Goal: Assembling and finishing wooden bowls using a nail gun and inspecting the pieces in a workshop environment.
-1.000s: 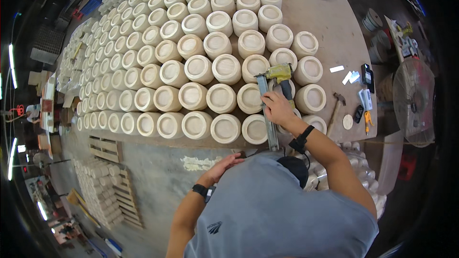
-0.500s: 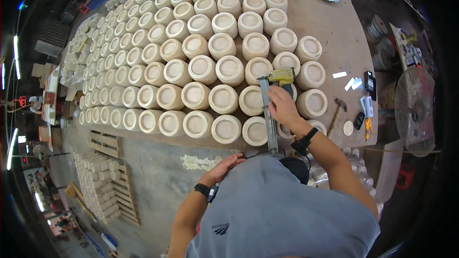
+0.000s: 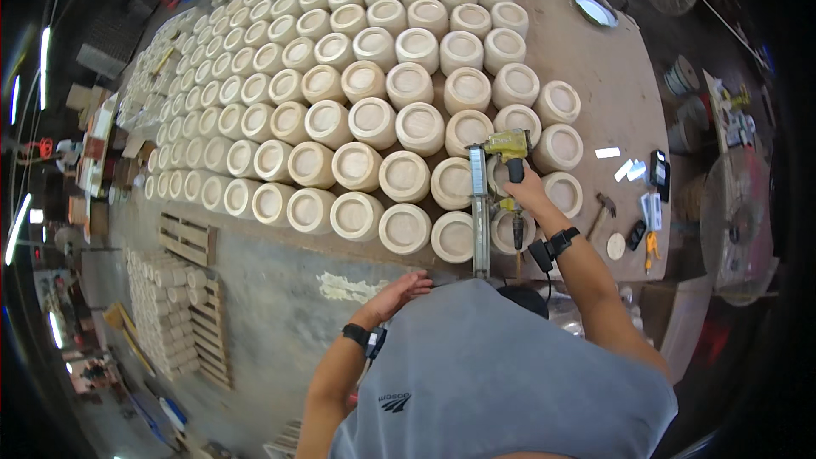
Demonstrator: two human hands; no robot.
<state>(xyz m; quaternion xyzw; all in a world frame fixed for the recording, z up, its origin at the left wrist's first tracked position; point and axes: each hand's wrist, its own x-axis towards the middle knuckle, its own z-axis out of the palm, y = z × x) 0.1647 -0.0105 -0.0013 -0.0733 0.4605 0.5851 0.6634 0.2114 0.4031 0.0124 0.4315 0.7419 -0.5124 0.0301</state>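
Note:
My right hand point(image 3: 530, 191) is wrapped round the black grip of a yellow pneumatic nail gun point(image 3: 510, 144). The gun's long grey magazine point(image 3: 479, 212) points back toward my body, over the nearest wooden pieces. Pale round wooden pieces, each with a round recess in its top, stand in rows on the table; one point(image 3: 452, 236) is just left of the magazine, and another point(image 3: 512, 232) is partly hidden under the gun. My left hand point(image 3: 401, 296) holds nothing, its fingers stretched out, near the table's front edge beside my grey shirt.
On the table's right lie a hammer point(image 3: 603, 214), a small wooden disc point(image 3: 615, 246), an orange-handled tool point(image 3: 652, 251) and white slips point(image 3: 608, 153). A metal dish point(image 3: 595, 8) sits at the far right. A large fan point(image 3: 738, 221) stands beyond; a loaded pallet point(image 3: 212, 331) is on the floor, left.
My right hand has shifted right and slightly down, from beside the magazine to the nail gun's grip, which now shows. The view has tilted slightly. My left hand stays near the table edge.

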